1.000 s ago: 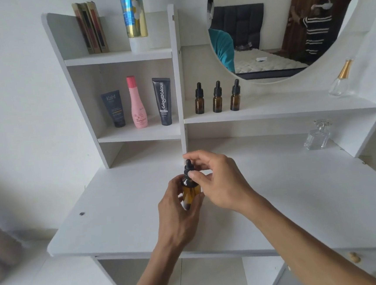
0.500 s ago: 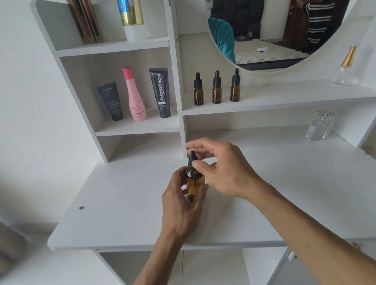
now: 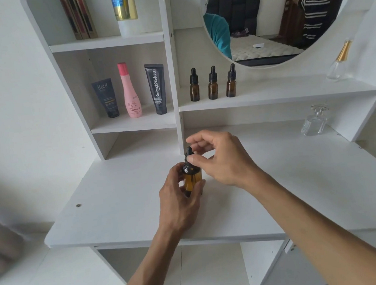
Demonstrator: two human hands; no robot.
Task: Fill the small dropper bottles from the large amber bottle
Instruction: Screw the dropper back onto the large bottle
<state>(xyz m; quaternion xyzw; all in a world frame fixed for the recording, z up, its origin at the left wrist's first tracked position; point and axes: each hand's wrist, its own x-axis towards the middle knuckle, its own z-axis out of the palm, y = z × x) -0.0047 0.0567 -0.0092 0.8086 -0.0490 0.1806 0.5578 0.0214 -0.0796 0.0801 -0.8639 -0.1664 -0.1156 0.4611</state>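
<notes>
Reading "Kahf" on grey tube, "Tamara" on pink bottle, "Glad2Glow" on black tube, all standing in left cubby. Blue-and-gold container sitting on shelf above, beside book spines.

Looking down on white vanity desktop; white wall at left, round mirror reflecting a bed and a person in a striped top. Clear glass flask standing at back right of desktop, gold-capped one on shelf above it.

Large amber bottle standing upright mid-desktop, black dropper cap on. Left hand wrapping curled fingers round its body; right hand pinching cap between thumb and fingertips, other fingers loosely bent. Three small dropper bottles lining up capped on shelf under mirror, well apart from hands.
</notes>
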